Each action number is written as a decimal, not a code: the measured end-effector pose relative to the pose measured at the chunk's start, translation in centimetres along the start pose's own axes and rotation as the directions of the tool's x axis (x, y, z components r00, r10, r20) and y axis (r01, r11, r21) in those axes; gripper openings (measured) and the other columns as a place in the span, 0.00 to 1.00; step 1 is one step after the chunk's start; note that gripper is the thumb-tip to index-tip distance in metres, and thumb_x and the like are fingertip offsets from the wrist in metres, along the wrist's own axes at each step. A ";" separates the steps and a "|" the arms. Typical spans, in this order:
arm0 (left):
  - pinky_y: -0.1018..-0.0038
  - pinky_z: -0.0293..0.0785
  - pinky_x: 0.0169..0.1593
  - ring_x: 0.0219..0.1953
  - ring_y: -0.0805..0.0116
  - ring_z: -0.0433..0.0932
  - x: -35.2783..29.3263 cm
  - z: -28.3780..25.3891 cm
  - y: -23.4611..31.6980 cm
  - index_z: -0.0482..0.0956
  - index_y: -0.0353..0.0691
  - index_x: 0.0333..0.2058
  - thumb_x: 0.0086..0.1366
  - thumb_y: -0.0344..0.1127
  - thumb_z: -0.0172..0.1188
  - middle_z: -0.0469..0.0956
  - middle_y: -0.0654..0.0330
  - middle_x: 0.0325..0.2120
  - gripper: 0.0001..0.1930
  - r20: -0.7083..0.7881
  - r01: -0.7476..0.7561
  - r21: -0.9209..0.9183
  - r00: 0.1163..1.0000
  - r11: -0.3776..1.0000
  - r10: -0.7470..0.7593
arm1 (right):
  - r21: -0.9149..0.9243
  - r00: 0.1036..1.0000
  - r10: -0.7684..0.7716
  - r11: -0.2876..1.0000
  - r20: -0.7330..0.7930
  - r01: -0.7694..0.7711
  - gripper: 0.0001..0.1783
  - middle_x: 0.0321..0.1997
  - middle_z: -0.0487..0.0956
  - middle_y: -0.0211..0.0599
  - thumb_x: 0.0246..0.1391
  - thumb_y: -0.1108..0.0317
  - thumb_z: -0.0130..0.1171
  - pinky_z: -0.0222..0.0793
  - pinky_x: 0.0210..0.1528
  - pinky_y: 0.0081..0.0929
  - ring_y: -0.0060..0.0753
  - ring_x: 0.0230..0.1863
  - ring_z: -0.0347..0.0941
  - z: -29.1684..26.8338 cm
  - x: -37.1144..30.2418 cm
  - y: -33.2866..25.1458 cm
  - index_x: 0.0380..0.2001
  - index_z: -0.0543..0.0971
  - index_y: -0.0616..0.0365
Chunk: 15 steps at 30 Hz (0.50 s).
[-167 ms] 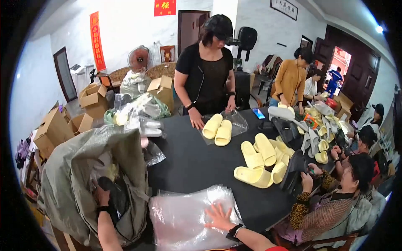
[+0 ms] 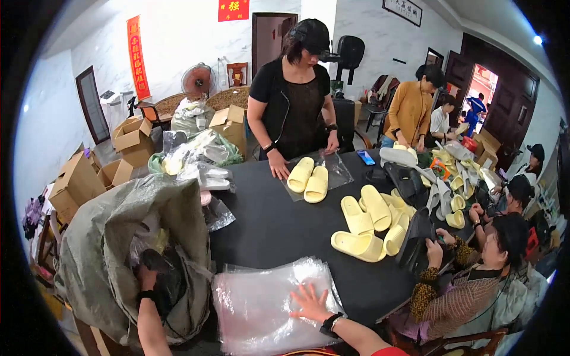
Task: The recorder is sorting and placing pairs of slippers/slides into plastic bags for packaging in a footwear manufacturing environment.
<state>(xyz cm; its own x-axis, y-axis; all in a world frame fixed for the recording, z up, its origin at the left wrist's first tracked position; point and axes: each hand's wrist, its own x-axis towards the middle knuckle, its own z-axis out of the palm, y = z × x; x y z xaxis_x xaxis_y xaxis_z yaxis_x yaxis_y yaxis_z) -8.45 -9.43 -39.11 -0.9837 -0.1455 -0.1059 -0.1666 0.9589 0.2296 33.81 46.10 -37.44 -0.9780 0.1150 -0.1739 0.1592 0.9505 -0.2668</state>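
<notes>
My left hand (image 2: 146, 277) reaches into a large grey-green woven sack (image 2: 98, 249) at the left. Its fingers are closed on a dark slipper (image 2: 166, 274) wrapped in clear plastic; the sack hides the lower part. Spread flat, my right hand (image 2: 311, 304) rests on a stack of clear plastic bags (image 2: 255, 308) at the table's near edge. Beyond the stack, a pair of pale yellow slippers (image 2: 316, 184) lies on a clear bag (image 2: 341, 172) before a standing co-worker, whose hands touch the table and the bag.
Yellow slippers (image 2: 359, 246) are heaped on the dark table (image 2: 261, 231) at right, beside a seated co-worker holding a black slipper (image 2: 417, 240). A phone (image 2: 366, 157) lies farther back. Bagged slippers (image 2: 214, 178) sit beyond the sack, and cardboard boxes (image 2: 80, 187) stand at far left.
In the sack, the dark slipper and my left hand have shifted slightly. My right hand stays flat on the bags. The standing co-worker's hand at the bag has moved a little.
</notes>
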 end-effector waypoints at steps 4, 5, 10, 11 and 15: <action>0.61 0.51 0.59 0.59 0.51 0.55 -4.6 -2.2 6.8 0.49 0.31 0.58 0.52 0.35 0.59 0.56 0.44 0.56 0.39 0.063 -0.014 -0.472 0.997 0.882 0.050 | -0.018 0.994 0.089 0.996 0.062 -0.088 0.46 0.68 0.35 0.40 0.41 0.28 0.43 0.17 0.52 0.75 0.53 0.67 0.23 0.1 0.9 0.2 0.61 0.50 0.34; 0.61 0.50 0.60 0.59 0.52 0.54 -7.5 -7.4 11.8 0.49 0.30 0.58 0.52 0.34 0.59 0.55 0.45 0.57 0.38 0.010 -0.032 -0.614 0.999 0.789 0.049 | 0.012 0.989 0.118 0.993 0.085 -0.119 0.46 0.68 0.35 0.41 0.41 0.28 0.44 0.17 0.52 0.75 0.53 0.67 0.22 -0.4 1.0 -0.1 0.61 0.51 0.35; 0.72 0.60 0.50 0.44 0.66 0.66 -24.0 -22.9 24.4 0.61 0.34 0.52 0.53 0.30 0.59 0.67 0.57 0.45 0.28 -0.306 -0.387 -0.853 0.915 0.352 0.263 | 0.018 0.997 0.058 0.998 0.041 -0.059 0.45 0.68 0.35 0.42 0.41 0.29 0.44 0.17 0.52 0.75 0.54 0.67 0.22 0.1 0.5 0.2 0.61 0.52 0.35; 0.72 0.60 0.50 0.44 0.66 0.66 -25.3 -24.0 24.7 0.61 0.34 0.52 0.53 0.30 0.59 0.67 0.57 0.45 0.28 -0.310 -0.388 -0.851 0.915 0.354 0.260 | 0.013 0.998 0.049 0.999 0.032 -0.050 0.45 0.68 0.36 0.41 0.41 0.29 0.44 0.18 0.52 0.76 0.54 0.67 0.24 0.0 0.3 0.2 0.61 0.52 0.35; 0.78 0.64 0.43 0.39 0.71 0.68 -30.5 -25.9 27.4 0.65 0.38 0.48 0.51 0.34 0.62 0.69 0.63 0.40 0.26 -0.523 -0.539 -0.836 0.732 -0.099 0.436 | 0.016 0.999 0.029 0.999 0.013 -0.030 0.44 0.67 0.43 0.42 0.41 0.31 0.46 0.21 0.49 0.80 0.54 0.67 0.31 -0.4 -0.4 -0.1 0.60 0.53 0.34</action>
<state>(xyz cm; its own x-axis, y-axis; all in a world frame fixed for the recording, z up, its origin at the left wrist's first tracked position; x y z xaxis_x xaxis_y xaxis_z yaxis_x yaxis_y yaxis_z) 15.26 14.93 -4.51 -0.8286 0.1840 0.5288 0.4897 -0.2197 0.8438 34.09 46.05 -36.98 -0.9711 0.1393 -0.1938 0.1903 0.9420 -0.2765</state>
